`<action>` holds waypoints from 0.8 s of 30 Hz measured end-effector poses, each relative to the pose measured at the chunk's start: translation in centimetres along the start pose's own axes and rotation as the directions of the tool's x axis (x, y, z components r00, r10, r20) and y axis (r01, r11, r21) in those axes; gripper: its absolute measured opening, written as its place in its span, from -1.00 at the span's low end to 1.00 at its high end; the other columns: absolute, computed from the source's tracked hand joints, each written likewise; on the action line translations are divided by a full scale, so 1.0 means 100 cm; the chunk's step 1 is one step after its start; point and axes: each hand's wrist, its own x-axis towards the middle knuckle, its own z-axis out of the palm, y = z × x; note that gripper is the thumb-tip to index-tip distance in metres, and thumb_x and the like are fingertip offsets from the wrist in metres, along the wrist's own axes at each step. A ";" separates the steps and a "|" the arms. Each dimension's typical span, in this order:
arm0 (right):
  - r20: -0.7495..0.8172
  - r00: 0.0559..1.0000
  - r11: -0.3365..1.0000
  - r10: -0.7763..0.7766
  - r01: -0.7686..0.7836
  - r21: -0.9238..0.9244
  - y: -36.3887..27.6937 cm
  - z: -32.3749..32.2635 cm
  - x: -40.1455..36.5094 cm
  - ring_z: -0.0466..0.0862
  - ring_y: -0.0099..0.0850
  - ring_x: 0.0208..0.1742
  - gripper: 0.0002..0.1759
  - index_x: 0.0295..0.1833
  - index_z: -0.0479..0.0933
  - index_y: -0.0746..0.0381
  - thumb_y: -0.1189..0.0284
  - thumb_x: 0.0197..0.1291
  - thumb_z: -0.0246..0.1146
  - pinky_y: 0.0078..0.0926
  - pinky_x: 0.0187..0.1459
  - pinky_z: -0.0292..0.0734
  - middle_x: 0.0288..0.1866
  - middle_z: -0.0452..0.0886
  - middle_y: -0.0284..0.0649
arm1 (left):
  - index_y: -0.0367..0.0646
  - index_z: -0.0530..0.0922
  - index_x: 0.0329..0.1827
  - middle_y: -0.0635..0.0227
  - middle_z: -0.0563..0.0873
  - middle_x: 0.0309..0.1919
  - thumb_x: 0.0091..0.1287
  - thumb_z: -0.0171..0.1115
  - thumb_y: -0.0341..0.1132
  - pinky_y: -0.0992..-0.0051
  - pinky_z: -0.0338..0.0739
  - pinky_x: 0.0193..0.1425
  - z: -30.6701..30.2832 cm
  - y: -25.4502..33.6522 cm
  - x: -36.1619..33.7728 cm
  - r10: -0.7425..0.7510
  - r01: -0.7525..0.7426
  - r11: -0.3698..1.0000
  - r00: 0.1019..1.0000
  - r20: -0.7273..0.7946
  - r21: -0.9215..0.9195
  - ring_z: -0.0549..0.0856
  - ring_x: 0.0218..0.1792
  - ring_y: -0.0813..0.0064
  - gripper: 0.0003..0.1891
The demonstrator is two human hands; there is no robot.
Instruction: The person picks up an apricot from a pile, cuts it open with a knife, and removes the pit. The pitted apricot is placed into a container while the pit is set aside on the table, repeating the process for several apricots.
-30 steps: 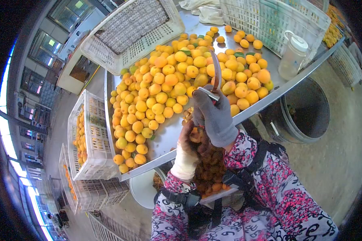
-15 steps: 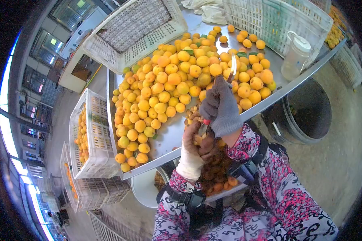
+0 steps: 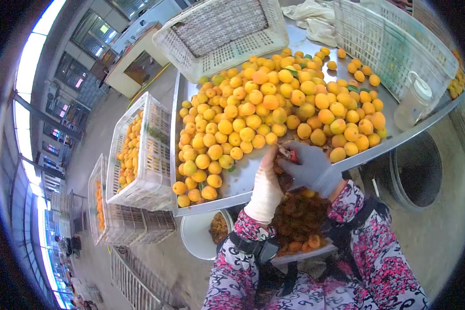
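Orange-yellow apricots [image 3: 253, 108] lie heaped on a metal table [image 3: 243, 182]. At its front edge my two hands are close together. My left hand [image 3: 267, 178], wrapped in white at palm and wrist, has its fingers bent round something I cannot make out. My right hand [image 3: 312, 166], in a grey glove, is closed on a small tool with a red handle [image 3: 293, 156], its tip near my left fingers. Below the hands sits a container of halved apricots [image 3: 300, 219], partly hidden by my forearms.
A white crate [image 3: 222, 39] leans at the table's back left, another [image 3: 392, 49] at the back right beside a clear jug [image 3: 413, 103]. Filled crates [image 3: 155, 170] stand on the left floor. A white bucket [image 3: 191, 237] and a dark bin [image 3: 416, 170] are below the table.
The view has shifted, so the table appears further right. My right hand has come down from the pile's edge to my left fingers, and the curved metal blade no longer shows above it.
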 end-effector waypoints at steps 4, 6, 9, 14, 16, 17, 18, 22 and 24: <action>0.045 0.998 0.998 -0.052 0.053 -0.017 -0.013 0.000 -0.007 0.63 -0.04 -0.28 -0.62 -0.06 0.49 0.16 0.13 0.12 0.20 -0.19 -0.27 0.52 -0.37 0.62 -0.04 | -0.10 0.53 -0.29 0.43 0.58 -0.50 0.32 0.06 0.02 0.58 0.45 -0.35 -0.007 -0.003 0.007 0.133 -0.133 0.991 0.990 0.039 -0.012 0.56 -0.46 0.53 -0.65; 0.061 0.997 0.999 -0.041 0.043 -0.022 -0.017 -0.002 -0.007 0.63 -0.04 -0.28 -0.63 -0.07 0.49 0.17 0.15 0.12 0.20 -0.19 -0.28 0.52 -0.37 0.62 -0.04 | -0.12 0.54 -0.30 0.42 0.59 -0.48 0.32 0.05 0.02 0.55 0.47 -0.27 -0.009 0.001 0.008 0.045 -0.041 0.997 0.997 0.065 -0.067 0.57 -0.42 0.52 -0.65; 0.083 0.996 0.999 -0.032 0.032 0.004 -0.014 -0.002 -0.007 0.63 -0.03 -0.28 -0.65 -0.06 0.48 0.17 0.19 0.11 0.21 -0.20 -0.27 0.52 -0.36 0.61 -0.03 | -0.12 0.55 -0.26 0.40 0.61 -0.42 0.33 0.04 0.00 0.52 0.49 -0.24 -0.003 0.003 0.004 0.017 -0.003 0.993 0.993 0.120 -0.122 0.58 -0.39 0.53 -0.66; 0.189 0.980 0.998 0.058 -0.061 0.009 -0.014 -0.005 -0.004 0.67 -0.16 -0.19 -0.63 -0.03 0.49 0.26 0.29 0.08 0.27 -0.35 -0.18 0.52 -0.26 0.64 -0.01 | -0.20 0.36 0.21 0.32 0.56 -0.03 0.43 -0.05 -0.16 0.45 0.48 0.10 -0.020 -0.005 0.004 0.090 -0.078 0.995 0.961 0.262 -0.055 0.56 -0.02 0.50 -0.61; 0.176 0.984 0.998 -0.019 0.008 0.063 -0.009 -0.003 -0.003 0.63 -0.02 -0.25 -0.61 -0.08 0.46 0.21 0.20 0.03 0.24 -0.21 -0.23 0.52 -0.31 0.61 0.01 | -0.19 0.32 0.25 0.32 0.55 -0.01 0.44 -0.05 -0.22 0.45 0.48 0.10 -0.030 -0.011 0.010 0.184 -0.203 0.979 0.934 0.307 0.033 0.55 0.00 0.50 -0.61; 0.175 0.984 0.998 -0.016 0.005 0.063 -0.007 -0.003 -0.003 0.63 -0.02 -0.25 -0.61 -0.08 0.46 0.21 0.20 0.03 0.24 -0.21 -0.23 0.52 -0.31 0.61 0.01 | -0.18 0.27 0.29 0.32 0.54 -0.01 0.43 -0.05 -0.28 0.45 0.48 0.11 -0.036 -0.015 0.017 0.187 -0.236 0.965 0.925 0.332 0.113 0.54 -0.01 0.50 -0.60; 0.201 0.979 0.997 -0.035 0.019 0.079 -0.006 -0.004 -0.003 0.63 -0.01 -0.24 -0.60 -0.08 0.45 0.22 0.20 0.03 0.25 -0.21 -0.22 0.52 -0.30 0.61 0.02 | -0.16 0.23 0.33 0.33 0.53 -0.01 0.42 -0.04 -0.34 0.44 0.48 0.11 -0.036 -0.013 0.018 0.188 -0.269 0.944 0.915 0.357 0.192 0.53 -0.01 0.50 -0.57; 0.255 0.967 1.000 0.017 -0.019 0.006 -0.014 -0.006 -0.005 0.62 0.00 -0.21 -0.56 -0.06 0.43 0.24 0.19 0.01 0.25 -0.21 -0.19 0.51 -0.30 0.61 0.04 | -0.16 0.22 0.34 0.35 0.53 -0.06 0.44 -0.08 -0.32 0.48 0.49 0.07 -0.031 -0.005 0.005 0.317 -0.551 0.648 0.823 0.472 0.526 0.52 -0.03 0.53 -0.58; 0.275 0.960 0.999 0.051 -0.051 -0.005 -0.015 -0.008 -0.004 0.62 0.00 -0.21 -0.55 -0.05 0.42 0.23 0.18 0.02 0.26 -0.23 -0.18 0.51 -0.31 0.60 0.04 | -0.21 0.44 -0.07 0.42 0.55 -0.28 0.43 -0.12 -0.25 0.56 0.44 -0.10 -0.020 -0.005 0.004 0.252 -0.313 0.922 0.932 0.260 0.230 0.50 -0.25 0.61 -0.76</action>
